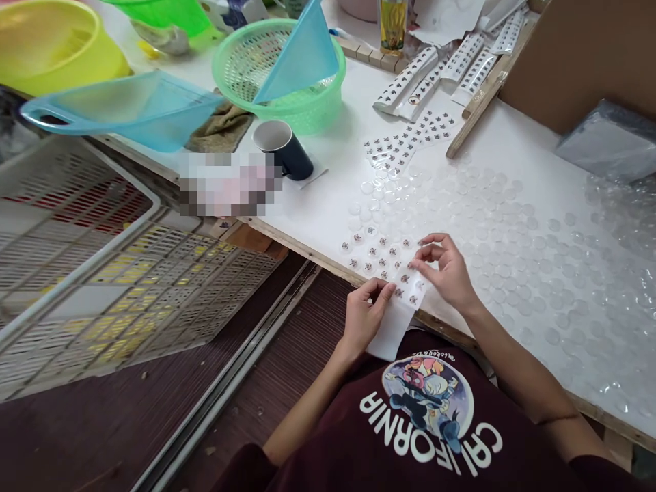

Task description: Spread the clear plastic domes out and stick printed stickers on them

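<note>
At the lower centre of the frame, over the bench (328, 205) edge, a sticker sheet (394, 324) is held in both hands. The left hand (365, 318) has its grip clamped on the sheet's left side, thumb on top. The right hand (448, 272) pinches the upper end, fingertips together. Clear domes (512, 225) cover the bench to the right, and a cup (284, 147) sits at upper centre.

A sticker sheet (393, 326) lies between the fingers (383, 290) at the tabletop (333, 198) edge. Clear discs (512, 225) spread beyond and right of them. A cup (284, 147) stands beyond to the left, with a basket (307, 113) behind it.
</note>
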`<action>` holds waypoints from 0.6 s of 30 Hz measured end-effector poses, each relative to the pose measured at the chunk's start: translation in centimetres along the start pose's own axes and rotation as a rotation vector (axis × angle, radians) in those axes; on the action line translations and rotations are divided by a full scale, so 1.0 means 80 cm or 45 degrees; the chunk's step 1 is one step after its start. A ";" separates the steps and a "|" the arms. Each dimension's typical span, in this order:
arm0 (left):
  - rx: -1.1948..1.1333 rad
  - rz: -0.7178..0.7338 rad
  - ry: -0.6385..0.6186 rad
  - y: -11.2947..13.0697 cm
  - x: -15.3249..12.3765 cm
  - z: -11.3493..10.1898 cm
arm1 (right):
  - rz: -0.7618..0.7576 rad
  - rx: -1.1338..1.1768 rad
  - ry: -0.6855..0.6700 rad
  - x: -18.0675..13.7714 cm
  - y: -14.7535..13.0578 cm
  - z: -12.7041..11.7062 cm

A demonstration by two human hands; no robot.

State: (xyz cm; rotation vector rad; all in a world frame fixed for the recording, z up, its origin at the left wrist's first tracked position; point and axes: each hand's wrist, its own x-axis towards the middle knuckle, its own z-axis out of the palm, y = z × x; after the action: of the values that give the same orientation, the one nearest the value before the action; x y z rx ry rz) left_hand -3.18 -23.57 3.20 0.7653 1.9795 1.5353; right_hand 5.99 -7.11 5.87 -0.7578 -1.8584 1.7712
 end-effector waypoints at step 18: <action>-0.425 -0.107 -0.644 0.041 -0.016 -0.024 | 0.146 0.413 -0.312 -0.041 -0.060 0.018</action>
State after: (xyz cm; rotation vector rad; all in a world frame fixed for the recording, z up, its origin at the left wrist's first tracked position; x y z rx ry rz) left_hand -3.20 -25.13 6.87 0.8167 1.3329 1.4017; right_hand 7.09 -10.46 10.74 -0.5523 -1.6344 2.2542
